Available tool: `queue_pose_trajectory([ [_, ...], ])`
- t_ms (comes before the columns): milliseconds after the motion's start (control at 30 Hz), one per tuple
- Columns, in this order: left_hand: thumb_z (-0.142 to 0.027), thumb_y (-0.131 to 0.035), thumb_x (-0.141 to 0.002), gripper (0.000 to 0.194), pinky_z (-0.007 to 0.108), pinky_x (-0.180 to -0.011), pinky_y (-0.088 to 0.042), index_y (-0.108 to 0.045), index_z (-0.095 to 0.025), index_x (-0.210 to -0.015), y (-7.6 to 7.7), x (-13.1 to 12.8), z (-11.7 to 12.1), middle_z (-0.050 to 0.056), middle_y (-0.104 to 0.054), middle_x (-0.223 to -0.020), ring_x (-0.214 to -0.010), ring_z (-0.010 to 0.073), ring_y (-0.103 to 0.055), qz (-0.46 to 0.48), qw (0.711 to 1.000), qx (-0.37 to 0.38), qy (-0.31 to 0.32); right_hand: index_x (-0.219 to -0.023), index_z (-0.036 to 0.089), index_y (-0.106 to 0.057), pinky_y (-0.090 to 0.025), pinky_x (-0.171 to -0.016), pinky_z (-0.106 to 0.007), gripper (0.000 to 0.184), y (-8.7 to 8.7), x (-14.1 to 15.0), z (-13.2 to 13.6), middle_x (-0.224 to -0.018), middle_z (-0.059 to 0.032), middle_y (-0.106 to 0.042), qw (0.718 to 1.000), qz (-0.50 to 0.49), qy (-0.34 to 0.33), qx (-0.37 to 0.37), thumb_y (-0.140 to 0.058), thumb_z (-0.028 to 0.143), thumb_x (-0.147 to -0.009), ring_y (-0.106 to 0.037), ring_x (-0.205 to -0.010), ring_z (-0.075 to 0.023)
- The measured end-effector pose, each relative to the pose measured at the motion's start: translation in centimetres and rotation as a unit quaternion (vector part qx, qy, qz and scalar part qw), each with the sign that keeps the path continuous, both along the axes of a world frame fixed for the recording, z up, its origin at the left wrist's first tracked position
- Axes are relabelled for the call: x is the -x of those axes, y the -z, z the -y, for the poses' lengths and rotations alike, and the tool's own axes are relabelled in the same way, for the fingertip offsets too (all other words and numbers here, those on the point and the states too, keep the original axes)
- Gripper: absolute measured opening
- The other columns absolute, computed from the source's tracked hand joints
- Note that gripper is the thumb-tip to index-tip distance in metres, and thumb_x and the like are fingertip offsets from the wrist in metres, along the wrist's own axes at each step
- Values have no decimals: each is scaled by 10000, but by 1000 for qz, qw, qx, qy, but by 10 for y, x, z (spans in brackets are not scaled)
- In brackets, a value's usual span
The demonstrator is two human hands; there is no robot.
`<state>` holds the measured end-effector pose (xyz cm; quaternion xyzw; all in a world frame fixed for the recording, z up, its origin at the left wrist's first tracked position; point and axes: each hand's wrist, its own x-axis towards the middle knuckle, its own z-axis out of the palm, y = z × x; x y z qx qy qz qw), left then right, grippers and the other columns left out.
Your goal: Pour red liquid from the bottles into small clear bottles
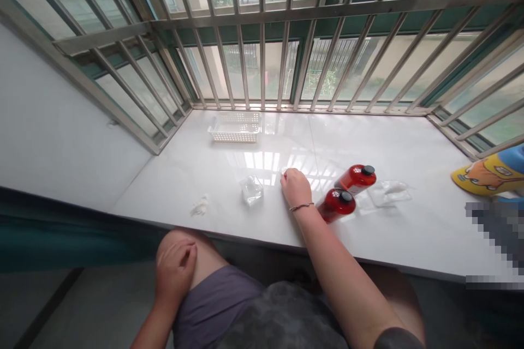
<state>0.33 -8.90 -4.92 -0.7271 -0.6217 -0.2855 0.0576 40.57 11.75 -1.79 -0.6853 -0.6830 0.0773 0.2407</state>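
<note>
My right hand rests on the white stone sill, its fingertips bunched at a tiny pale speck whose nature I cannot make out. To its left lies a small clear plastic packet. Just to its right stand two red bottles with black caps, the nearer and the farther, close together and tilted in the view. A clear bag with something white inside lies beyond them. My left hand lies on my left knee, off the sill, holding nothing.
A white perforated plastic basket stands at the back of the sill by steel window bars. A crumpled white tissue lies near the front edge. A yellow cartoon-printed item sits at the right end.
</note>
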Motion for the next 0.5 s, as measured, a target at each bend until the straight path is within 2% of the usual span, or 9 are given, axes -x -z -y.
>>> queue_pose_trajectory([
  [100, -309, -623, -1014, 203, 465, -1087, -513, -783, -217, -931, 1, 0, 0, 64, -832, -1028, -1008, 279, -777, -3, 1000, 2, 0, -880, 199, -661, -398, -789, -331, 151, 2, 8, 1, -917, -96, -723, 1000, -10, -10, 11, -578, 156, -998, -621, -869, -233],
  [200, -304, -624, -1013, 199, 463, -1080, -514, -781, -219, -925, 1, 0, 0, 62, -832, -1027, -1003, 277, -777, -5, 1000, 2, 0, -889, 224, -673, -407, -733, -309, 174, 0, 9, 0, -858, -51, -742, 999, -40, -7, 16, -591, 275, -1034, -645, -793, -211],
  [300, -302, -623, -1012, 200, 465, -1083, -512, -779, -221, -917, 2, 0, 0, 61, -833, -1021, -1002, 277, -778, -7, 1000, 2, -3, -995, 231, -678, -431, -721, -296, 239, -4, 1, -4, -933, -45, -777, 997, -69, 32, 6, -516, 380, -1088, -686, -815, -202],
  [400, -309, -619, -1014, 203, 467, -1085, -510, -779, -225, -923, 2, 0, 0, 62, -834, -1025, -1007, 279, -778, -7, 1000, 6, -8, -1118, 198, -650, -417, -740, -305, 257, -7, -7, -9, -1046, -92, -774, 993, -66, 93, -13, -439, 345, -1114, -690, -888, -215],
  [500, -311, -620, -1014, 195, 470, -1084, -507, -779, -229, -936, 4, 0, 0, 60, -834, -1030, -1011, 283, -778, -7, 1000, 7, -9, -1118, 182, -637, -348, -705, -311, 222, -6, -12, -13, -985, -100, -744, 992, -43, 122, -13, -444, 292, -1112, -646, -842, -218],
])
